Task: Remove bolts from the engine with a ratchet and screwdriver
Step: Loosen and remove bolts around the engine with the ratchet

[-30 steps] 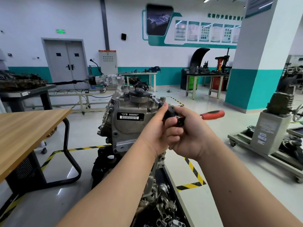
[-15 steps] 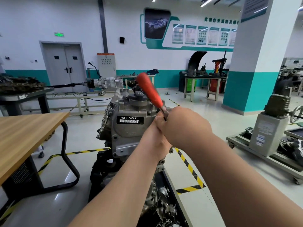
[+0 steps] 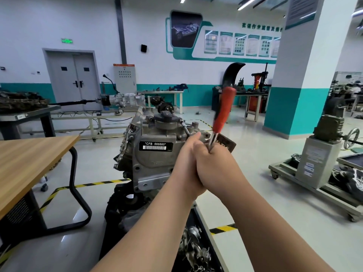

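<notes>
Head view: engine (image 3: 149, 163) at centre, wooden table (image 3: 29, 158) to its left.
Right hand (image 3: 214, 165): fingers curled round the ratchet (image 3: 224, 110); red handle upright and blurred, probably mid-swing.
Left hand (image 3: 185, 161): pressed against the right, likely steadying the tool's head; its grasp cannot be told.
Work point: engine's upper right; bolt hidden behind both hands.

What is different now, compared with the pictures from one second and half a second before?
The ratchet swung. One second ago its red handle pointed to the right, half a second ago up and to the left, and now it stands nearly upright and blurred. The right hand keeps gripping its metal shank, and the left hand stays pressed beside it. The engine did not move.
</notes>
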`<act>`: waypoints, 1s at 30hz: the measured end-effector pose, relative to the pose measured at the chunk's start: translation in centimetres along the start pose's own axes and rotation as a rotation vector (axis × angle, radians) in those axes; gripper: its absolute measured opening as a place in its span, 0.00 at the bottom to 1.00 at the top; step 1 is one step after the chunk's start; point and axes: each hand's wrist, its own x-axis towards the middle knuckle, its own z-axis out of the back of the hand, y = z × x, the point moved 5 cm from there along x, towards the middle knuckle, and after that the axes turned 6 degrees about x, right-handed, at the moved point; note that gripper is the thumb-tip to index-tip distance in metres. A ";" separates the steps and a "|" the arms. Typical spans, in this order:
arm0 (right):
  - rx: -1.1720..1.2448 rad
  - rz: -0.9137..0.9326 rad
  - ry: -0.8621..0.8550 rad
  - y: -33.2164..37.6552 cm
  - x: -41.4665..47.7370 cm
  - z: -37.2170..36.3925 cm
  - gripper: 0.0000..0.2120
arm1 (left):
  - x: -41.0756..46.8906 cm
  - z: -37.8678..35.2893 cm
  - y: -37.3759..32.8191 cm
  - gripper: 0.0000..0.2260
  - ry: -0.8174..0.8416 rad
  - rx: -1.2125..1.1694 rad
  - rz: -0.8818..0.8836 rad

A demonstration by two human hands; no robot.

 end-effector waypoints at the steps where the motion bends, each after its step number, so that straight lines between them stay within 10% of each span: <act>1: 0.121 -0.054 -0.004 -0.2 0.0 0.0 0.14 | 0.0 0.1 0.1 0.16 -0.012 -0.019 0.030; 8: 1.263 -0.545 0.163 -0.8 -0.9 -1.4 0.13 | -0.7 -0.2 -0.2 0.19 0.025 0.118 0.201; 12: 1.461 -0.613 0.182 -0.7 -1.0 -1.4 0.15 | -0.9 -1.0 -0.5 0.24 0.026 0.070 0.200; 20: 1.050 -0.495 0.075 -1.3 -0.8 -0.5 0.11 | -0.1 0.3 -0.2 0.29 -0.190 0.335 0.191; 30: -0.308 -0.058 0.119 1.7 -0.1 1.7 0.18 | 0.2 -0.3 -0.7 0.17 -0.174 0.178 0.091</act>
